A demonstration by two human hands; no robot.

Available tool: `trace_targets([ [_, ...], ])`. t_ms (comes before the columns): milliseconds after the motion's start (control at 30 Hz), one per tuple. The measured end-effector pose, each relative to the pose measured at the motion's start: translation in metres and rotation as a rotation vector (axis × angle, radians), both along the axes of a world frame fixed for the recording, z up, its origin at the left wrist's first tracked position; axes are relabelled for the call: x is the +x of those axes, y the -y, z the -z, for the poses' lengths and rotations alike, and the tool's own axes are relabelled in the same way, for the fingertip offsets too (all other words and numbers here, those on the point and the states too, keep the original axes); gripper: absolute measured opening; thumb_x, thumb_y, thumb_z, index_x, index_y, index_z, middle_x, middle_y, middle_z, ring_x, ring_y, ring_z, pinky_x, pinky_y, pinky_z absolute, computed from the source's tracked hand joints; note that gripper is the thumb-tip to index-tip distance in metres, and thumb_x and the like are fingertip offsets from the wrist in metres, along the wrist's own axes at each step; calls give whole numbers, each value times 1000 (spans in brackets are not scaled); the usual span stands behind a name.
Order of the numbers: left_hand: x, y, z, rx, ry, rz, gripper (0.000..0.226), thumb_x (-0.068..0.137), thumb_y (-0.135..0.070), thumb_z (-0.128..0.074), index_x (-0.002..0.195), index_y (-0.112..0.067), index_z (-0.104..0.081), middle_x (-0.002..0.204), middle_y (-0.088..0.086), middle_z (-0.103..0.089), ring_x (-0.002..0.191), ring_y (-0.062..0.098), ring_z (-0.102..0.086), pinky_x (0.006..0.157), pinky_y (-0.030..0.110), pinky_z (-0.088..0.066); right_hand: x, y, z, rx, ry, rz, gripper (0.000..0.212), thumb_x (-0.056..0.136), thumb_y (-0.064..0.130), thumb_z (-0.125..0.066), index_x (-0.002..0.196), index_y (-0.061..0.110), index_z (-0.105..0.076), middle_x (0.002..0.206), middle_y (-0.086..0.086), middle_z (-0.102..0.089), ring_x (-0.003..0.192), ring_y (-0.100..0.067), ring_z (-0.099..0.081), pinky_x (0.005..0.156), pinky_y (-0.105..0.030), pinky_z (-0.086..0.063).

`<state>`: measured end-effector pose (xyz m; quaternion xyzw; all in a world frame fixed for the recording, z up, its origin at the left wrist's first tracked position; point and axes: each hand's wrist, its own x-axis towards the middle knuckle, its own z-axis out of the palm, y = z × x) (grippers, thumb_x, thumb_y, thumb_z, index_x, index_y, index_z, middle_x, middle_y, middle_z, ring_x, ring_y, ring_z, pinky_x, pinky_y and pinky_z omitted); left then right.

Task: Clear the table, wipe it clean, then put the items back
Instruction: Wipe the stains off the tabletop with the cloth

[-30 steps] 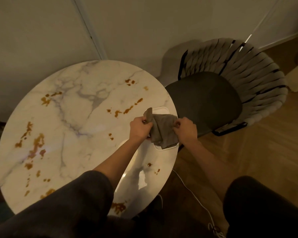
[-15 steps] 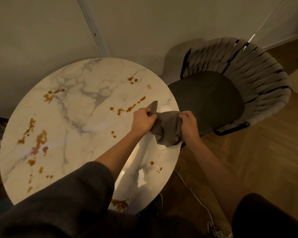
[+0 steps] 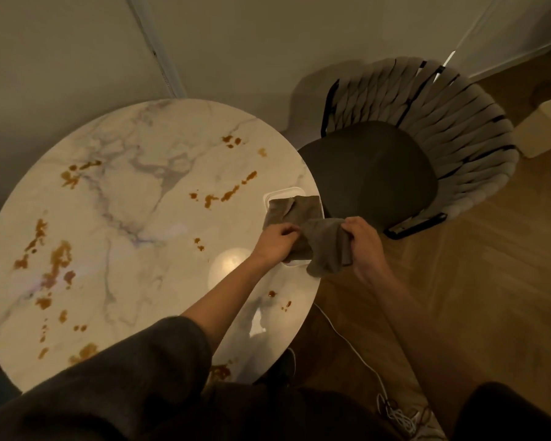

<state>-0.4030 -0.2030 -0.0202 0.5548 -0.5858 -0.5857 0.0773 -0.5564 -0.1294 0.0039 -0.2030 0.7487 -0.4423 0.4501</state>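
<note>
Round marble table [image 3: 115,237], orange-brown marks across it. Left hand [image 3: 275,241] pinches grey cloth [image 3: 312,237] at the table's right edge; right hand [image 3: 361,241] grips its other end. Cloth hides most of a white tray [image 3: 280,194]. Chair [image 3: 427,148] beyond.

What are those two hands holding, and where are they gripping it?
A grey-brown cloth: the left hand pinches its left part, the right hand grips its bunched right end.

Both hands' grip on grey cloth [image 3: 312,232], round marble table [image 3: 124,218]
</note>
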Motion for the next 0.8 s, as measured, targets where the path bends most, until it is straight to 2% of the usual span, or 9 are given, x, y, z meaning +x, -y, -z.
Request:
trace_targets([
  [100, 24, -30, -8, 78, -105, -163, 28, 98, -33, -48, 118, -19, -62, 121, 6, -63, 106, 20, -61, 87, 40, -56, 16, -1, -13, -76, 343, 74, 19, 101, 16, -43, 94, 15, -62, 98, -5, -64, 92, -18, -60, 78, -30, -50],
  [167, 40, -48, -12, 291, -171, -327, 36, 95, -41, -51, 123, -20, -59, 126, 7, -60, 110, 23, -60, 92, 47, -54, 28, -1, -19, -108, 536, 91, 20, 101, 18, -45, 103, 12, -63, 109, -10, -67, 100, -22, -63, 85, -35, -53],
  [267, 57, -68, -20, 537, -421, -499, 35, 96, -41, -50, 122, -20, -59, 124, 6, -61, 112, 28, -61, 91, 51, -54, 46, -1, -20, -71, 569, 35, 20, 100, 19, -48, 111, 10, -63, 119, -14, -65, 108, -26, -63, 86, -37, -54],
  [400, 69, -74, -32, 409, -309, -573, 25, 102, -27, -40, 104, -20, -64, 118, 10, -64, 100, 20, -62, 99, 43, -48, 71, -8, -14, -20, 596, -179, 30, 95, 13, -54, 124, 7, -56, 127, -17, -61, 115, -29, -61, 94, -42, -52],
  [467, 79, -74, -32, 285, -200, -478, 27, 102, -29, -39, 111, -20, -63, 119, 2, -63, 106, 16, -58, 104, 41, -44, 79, -11, -11, -39, 648, -280, 45, 87, 8, -63, 131, 11, -54, 128, -13, -62, 118, -29, -60, 101, -47, -49],
  [567, 101, -82, -30, 74, -77, -579, 30, 96, -33, -53, 123, -22, -62, 122, -2, -63, 112, 16, -58, 103, 39, -45, 89, -8, -9, -27, 416, -393, 55, 83, 8, -69, 135, 20, -54, 127, -4, -63, 119, -24, -60, 103, -50, -47],
  [633, 117, -93, -33, 38, -167, -725, 24, 95, -31, -56, 115, -22, -66, 114, -1, -69, 107, 18, -63, 96, 39, -51, 97, -6, -11, -16, 380, -382, 51, 86, 5, -67, 134, 18, -56, 125, -4, -64, 117, -24, -60, 101, -46, -49],
  [733, 133, -107, -43, 198, -466, -739, 32, 97, -34, -50, 119, -16, -66, 112, 4, -71, 107, 21, -66, 89, 37, -55, 119, -7, -21, -43, 528, -414, 43, 87, -5, -60, 125, 15, -59, 115, -7, -70, 104, -21, -68, 83, -32, -57],
  [800, 140, -113, -48, 252, -552, -752, 37, 97, -33, -51, 123, -9, -63, 116, 9, -70, 109, 23, -66, 90, 38, -54, 138, -12, -22, -50, 633, -487, 44, 87, -10, -57, 124, 13, -60, 113, -13, -71, 102, -26, -69, 80, -33, -58],
])
